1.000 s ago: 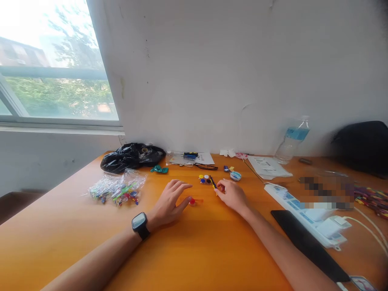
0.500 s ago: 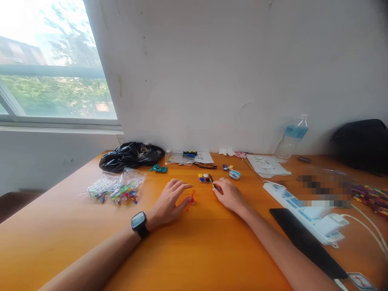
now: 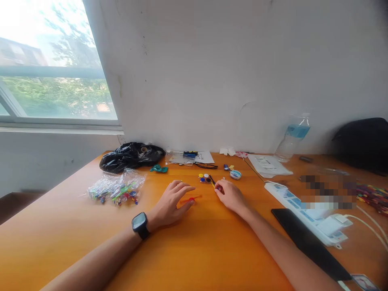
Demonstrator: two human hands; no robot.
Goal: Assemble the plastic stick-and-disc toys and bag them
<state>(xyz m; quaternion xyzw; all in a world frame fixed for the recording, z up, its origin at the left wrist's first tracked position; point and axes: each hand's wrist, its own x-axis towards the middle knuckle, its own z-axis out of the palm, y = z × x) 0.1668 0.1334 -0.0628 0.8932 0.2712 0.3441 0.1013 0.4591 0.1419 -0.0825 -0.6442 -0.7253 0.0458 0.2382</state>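
Here, your right hand pinches yellow-black stick; your left hand, grip half-open, thumb by red piece, contact unclear.

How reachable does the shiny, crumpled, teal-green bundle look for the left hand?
Probably yes: only bare orange-brown wooden tabletop shows between the left hand and the bundle.

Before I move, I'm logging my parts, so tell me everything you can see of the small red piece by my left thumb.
The small red piece looks like plastic: a bright red middle with orange-red arms reaching either side, too blurred to show their shape. It is on or just above the table, by the thumb tip of your left hand; I can't tell whether they touch.
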